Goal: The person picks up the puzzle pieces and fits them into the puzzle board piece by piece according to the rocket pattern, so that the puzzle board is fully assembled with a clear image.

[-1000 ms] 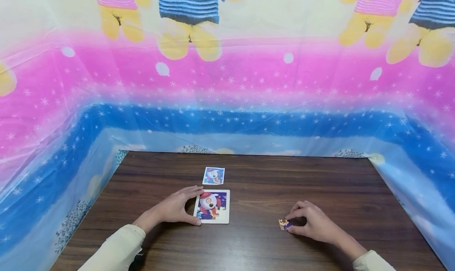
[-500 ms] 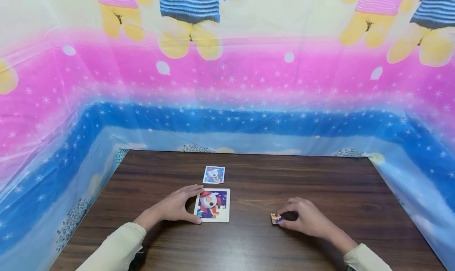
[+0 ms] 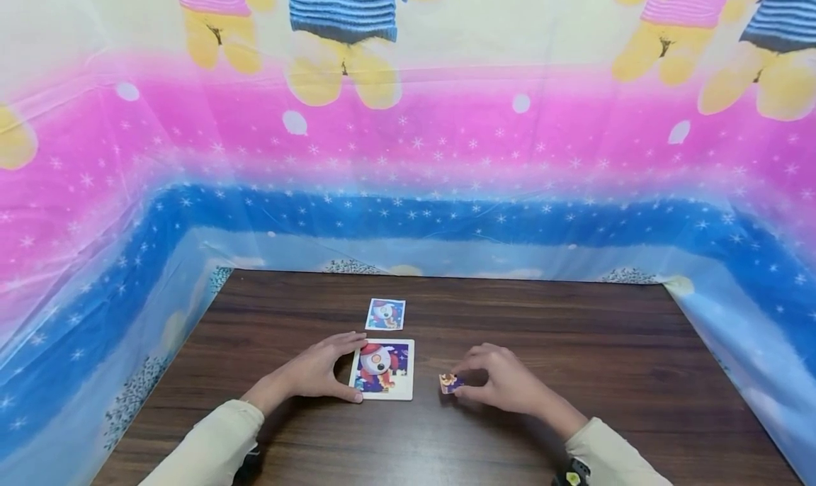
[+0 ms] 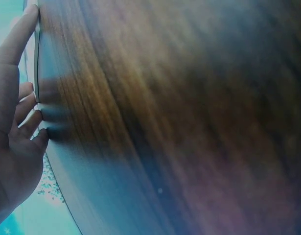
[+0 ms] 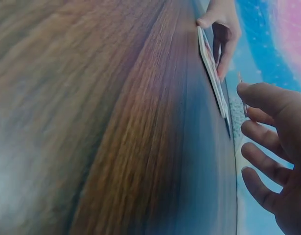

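A square jigsaw puzzle board with a white border lies on the table. It shows a round white character in a red hat, and its lower right part is bare white. My left hand holds the board at its left side, thumb at the near corner and fingers at the far one. To the right of the board, my right hand pinches a small orange and purple puzzle piece between thumb and forefinger. In the right wrist view the piece appears edge-on, apart from the board, with the other fingers loosely bent.
A small picture card with a similar design lies just behind the board. The dark wood-grain table is bordered by a printed pink and blue cloth at the back and sides. A dark band circles the right wrist.
My right hand has moved left with the puzzle piece, from well right of the board to close beside it. The left hand and the board have stayed in place.
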Motion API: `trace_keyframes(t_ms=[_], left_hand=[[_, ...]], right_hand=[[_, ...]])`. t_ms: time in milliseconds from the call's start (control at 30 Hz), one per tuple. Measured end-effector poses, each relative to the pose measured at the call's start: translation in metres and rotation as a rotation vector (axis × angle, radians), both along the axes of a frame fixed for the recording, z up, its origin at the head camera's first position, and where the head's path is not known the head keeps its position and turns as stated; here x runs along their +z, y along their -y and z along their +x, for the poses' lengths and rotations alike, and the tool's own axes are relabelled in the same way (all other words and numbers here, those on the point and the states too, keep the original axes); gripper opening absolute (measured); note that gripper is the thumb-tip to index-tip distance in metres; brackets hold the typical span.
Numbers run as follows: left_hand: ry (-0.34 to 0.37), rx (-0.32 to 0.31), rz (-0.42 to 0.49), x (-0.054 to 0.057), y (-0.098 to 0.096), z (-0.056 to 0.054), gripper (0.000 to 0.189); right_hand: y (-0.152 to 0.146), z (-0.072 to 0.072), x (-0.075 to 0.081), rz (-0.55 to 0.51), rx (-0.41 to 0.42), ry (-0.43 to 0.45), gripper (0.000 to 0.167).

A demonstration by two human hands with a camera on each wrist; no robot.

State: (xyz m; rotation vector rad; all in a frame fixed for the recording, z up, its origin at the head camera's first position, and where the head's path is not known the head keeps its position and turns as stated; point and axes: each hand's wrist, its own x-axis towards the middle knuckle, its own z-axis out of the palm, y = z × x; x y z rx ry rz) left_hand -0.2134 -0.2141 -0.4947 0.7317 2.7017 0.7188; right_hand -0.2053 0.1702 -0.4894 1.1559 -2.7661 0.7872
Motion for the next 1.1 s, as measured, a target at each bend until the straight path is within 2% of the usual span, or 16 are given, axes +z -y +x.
trace_keyframes(t_ms=[333,700,1100], left_hand=[[0.002,-0.001,0.005,0.0,0.0,0.0,0.104],[0.001,0.001,0.002,0.0,0.001,0.0,0.104],[-0.005,-0.001,-0.001,0.0,0.0,0.0,0.102]], right_hand=[[0.014,-0.004,0.0,0.027,0.048,0.037,0.028],[0.034,-0.021,-0.005,0.083,0.136,-0.02,0.033],[0.068,-0.033,0.0,0.169,0.258,0.0,0.032]])
